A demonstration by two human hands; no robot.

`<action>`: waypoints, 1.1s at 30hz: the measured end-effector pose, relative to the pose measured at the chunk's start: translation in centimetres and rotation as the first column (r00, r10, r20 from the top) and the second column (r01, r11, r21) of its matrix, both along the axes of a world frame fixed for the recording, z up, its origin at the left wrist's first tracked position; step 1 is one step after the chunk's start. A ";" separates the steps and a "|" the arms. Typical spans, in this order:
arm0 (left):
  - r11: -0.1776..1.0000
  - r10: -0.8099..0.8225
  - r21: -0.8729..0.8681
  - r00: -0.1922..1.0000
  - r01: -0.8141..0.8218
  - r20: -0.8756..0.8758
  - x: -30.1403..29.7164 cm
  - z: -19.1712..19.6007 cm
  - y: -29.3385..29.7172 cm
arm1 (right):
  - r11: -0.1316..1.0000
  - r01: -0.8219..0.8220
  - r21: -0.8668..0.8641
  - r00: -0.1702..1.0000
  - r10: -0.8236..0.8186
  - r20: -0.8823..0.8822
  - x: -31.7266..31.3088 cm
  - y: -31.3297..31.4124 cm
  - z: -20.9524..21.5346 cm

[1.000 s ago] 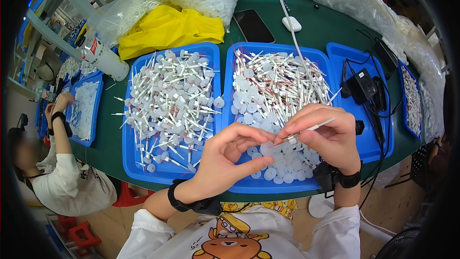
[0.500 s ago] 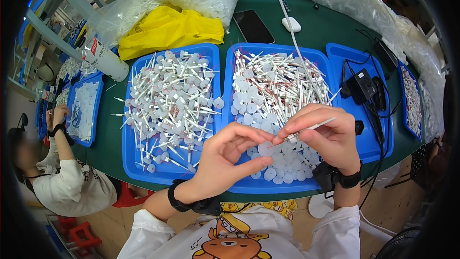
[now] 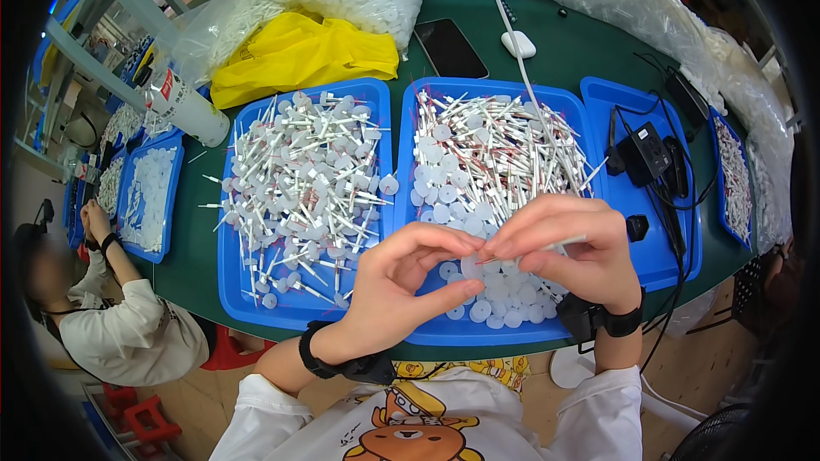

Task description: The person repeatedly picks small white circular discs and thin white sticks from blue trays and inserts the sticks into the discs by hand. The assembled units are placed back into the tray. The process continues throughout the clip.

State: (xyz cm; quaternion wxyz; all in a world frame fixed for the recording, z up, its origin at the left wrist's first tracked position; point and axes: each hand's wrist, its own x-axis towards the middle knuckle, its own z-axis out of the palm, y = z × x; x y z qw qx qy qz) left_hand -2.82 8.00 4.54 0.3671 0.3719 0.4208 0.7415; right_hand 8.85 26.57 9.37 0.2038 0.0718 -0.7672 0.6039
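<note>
Left tray [image 3: 235, 290], centre-left: full of assembled stick-and-cap pieces, sizeable done pile
Centre tray [image 3: 410, 324]: many loose sticks, white caps left
Left hand [image 3: 401, 286] pinched narrow, thumb and fingers closed toward cap, barely visible
Right hand [image 3: 568, 243] holds thin stick [image 3: 565, 244] just above centre tray
Versus earlier frame: hands, trays unchanged; pinch same

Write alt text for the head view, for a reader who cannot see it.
Two bare hands, left hand and right hand, meet fingertip to fingertip over a blue tray of white sticks and round caps, the right pinching a thin white stick. A second tray of sticks with caps on lies to the left on a green table; another person sits at far left.
</note>
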 end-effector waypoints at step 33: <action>0.990 0.116 -0.071 0.988 -0.124 -0.102 -0.1 -0.2 -0.1 | 0.879 0.114 0.463 0.993 -0.091 -0.072 -0.1 0.3 -0.6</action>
